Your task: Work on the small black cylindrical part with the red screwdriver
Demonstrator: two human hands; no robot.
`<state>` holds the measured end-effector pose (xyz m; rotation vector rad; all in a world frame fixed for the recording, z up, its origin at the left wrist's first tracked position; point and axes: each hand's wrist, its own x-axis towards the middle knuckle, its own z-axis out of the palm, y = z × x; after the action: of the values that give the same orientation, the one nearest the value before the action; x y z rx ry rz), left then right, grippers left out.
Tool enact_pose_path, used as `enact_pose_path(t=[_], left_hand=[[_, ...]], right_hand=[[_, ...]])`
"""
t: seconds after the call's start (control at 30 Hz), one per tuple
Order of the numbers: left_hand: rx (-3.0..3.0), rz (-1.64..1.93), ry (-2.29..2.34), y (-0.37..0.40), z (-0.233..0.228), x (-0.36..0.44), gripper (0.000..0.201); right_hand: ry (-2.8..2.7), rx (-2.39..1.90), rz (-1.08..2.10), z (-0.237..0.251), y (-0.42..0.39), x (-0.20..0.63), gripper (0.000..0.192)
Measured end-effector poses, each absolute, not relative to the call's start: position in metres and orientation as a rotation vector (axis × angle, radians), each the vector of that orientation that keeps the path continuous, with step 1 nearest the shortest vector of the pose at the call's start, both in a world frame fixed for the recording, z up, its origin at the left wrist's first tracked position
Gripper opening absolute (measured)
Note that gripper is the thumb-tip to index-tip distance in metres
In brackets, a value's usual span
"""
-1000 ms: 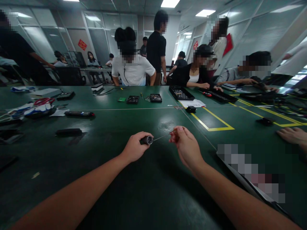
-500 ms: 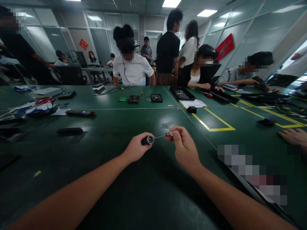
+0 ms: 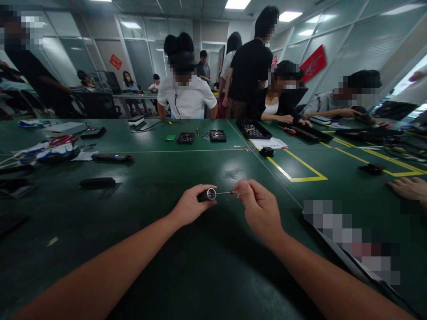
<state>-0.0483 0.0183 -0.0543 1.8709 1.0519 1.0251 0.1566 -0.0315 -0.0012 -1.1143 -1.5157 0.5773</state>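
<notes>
My left hand (image 3: 191, 206) grips a short black cylinder with a metal-rimmed end (image 3: 208, 194), held just above the green table (image 3: 173, 169). My right hand (image 3: 259, 209) pinches a thin screwdriver with a red handle (image 3: 230, 193). Its metal shaft points left and its tip sits at the open end of the cylinder. Most of the red handle is hidden by my fingers.
A black bar (image 3: 96, 182) and a red-tipped tool (image 3: 111, 157) lie at the left, near red scissors (image 3: 62, 140). Black parts trays (image 3: 251, 129) and circuit boards (image 3: 184, 138) sit farther back. Another person's hand (image 3: 408, 187) rests at the right. Several people sit and stand across the table.
My right hand has dropped and moved left, bringing the screwdriver level so its tip meets the cylinder's end. People standing behind the table have shifted position.
</notes>
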Motion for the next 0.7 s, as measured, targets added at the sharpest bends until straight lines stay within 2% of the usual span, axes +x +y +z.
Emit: enact_pose_path(t=[0.1,0.4,0.53,0.7], left_hand=[[1.818,1.058,1.051,0.0200,-0.0548,-0.0491,0.042],[1.908,1.025,1.062,0.0185,-0.0537,-0.0490,0.038],[1.892,1.032,1.058,0.0179,-0.0535,-0.0492,0.038],[1.898,1.040,1.048,0.0182,-0.0545,-0.0490,0.039]], right_hand=[[-1.543,-1.098,0.551,-0.0030,-0.0305,0.1590,0.019],[-1.586,-1.143,0.528,-0.0006,-0.0306,0.1573,0.033],[-1.560,-1.097,0.532,-0.0031,-0.0293,0.1582,0.019],[-1.555,-1.085,0.542,-0.0061,-0.0301,0.1555,0.021]])
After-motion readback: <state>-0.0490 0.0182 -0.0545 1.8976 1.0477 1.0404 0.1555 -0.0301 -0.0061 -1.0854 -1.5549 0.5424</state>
